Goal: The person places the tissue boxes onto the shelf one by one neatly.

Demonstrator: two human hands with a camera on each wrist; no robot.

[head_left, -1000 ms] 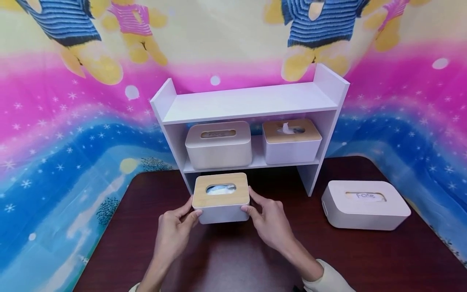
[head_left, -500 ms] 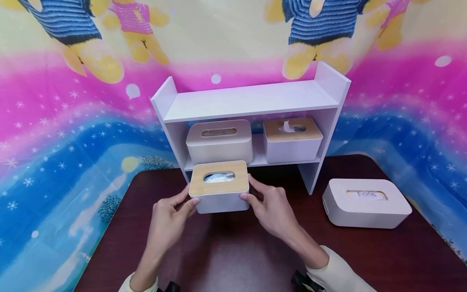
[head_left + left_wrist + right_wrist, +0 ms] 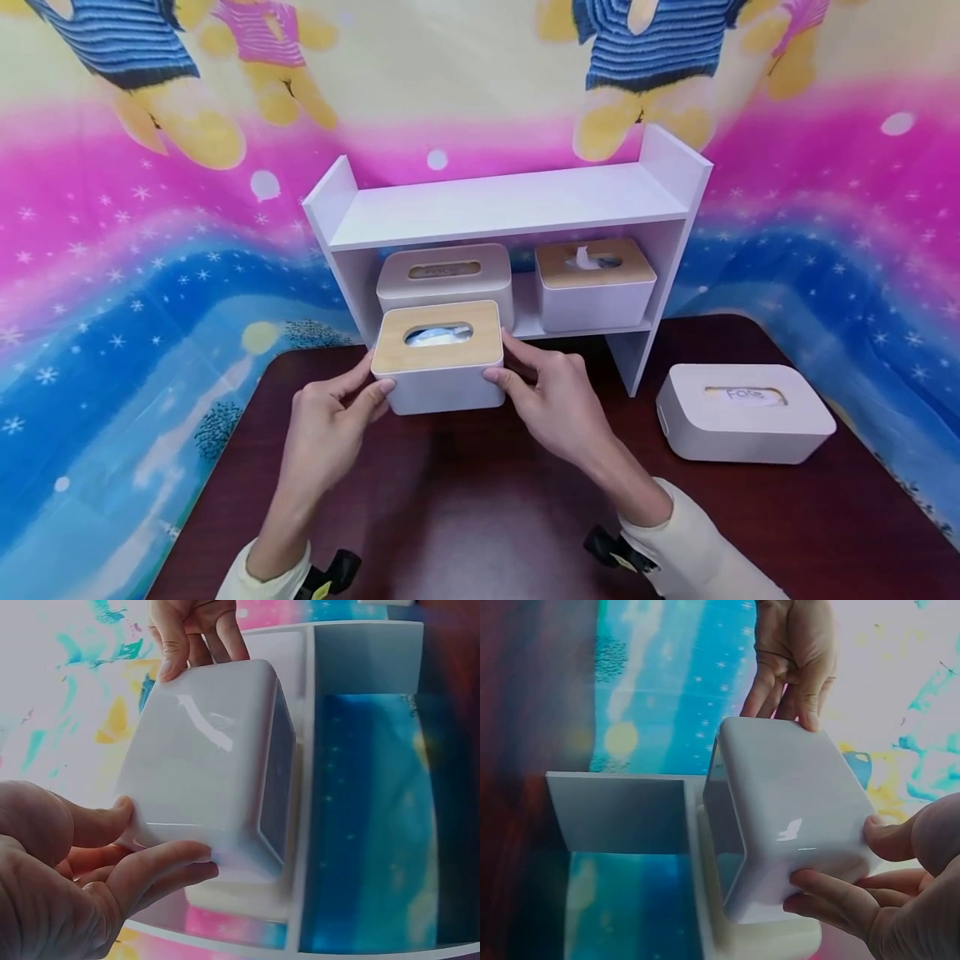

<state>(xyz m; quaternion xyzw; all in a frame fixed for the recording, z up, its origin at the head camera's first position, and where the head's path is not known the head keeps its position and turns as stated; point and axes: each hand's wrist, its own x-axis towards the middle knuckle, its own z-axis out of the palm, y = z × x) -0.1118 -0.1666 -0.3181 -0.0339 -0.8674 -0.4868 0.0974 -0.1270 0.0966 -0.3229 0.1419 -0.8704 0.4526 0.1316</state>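
A white tissue box with a wooden lid (image 3: pixel 438 358) is held up in front of the white shelf unit (image 3: pixel 510 204). My left hand (image 3: pixel 322 433) grips its left end, thumb at the front corner. At the opposite end my right hand (image 3: pixel 558 408) pinches it the same way. Both wrist views show the smooth white side of the box (image 3: pixel 202 765) raised off the table, fingers and thumb at its ends. Something pale and bluish shows through the lid's oval slot. Behind it, a cream tissue box (image 3: pixel 442 286) on the shelf's middle board is partly hidden.
Another wooden-lidded tissue box (image 3: pixel 596 304), a tissue poking out, sits at the right of the middle board. A long pale tissue box (image 3: pixel 750 425) marked with handwriting lies on the dark table (image 3: pixel 480 517) at right. Patterned cloth (image 3: pixel 480 67) hangs behind the shelf.
Both hands have lifted the wooden-lidded tissue box upward and slightly left, so it now overlaps the front of the cream box on the shelf. The other boxes have stayed in place.
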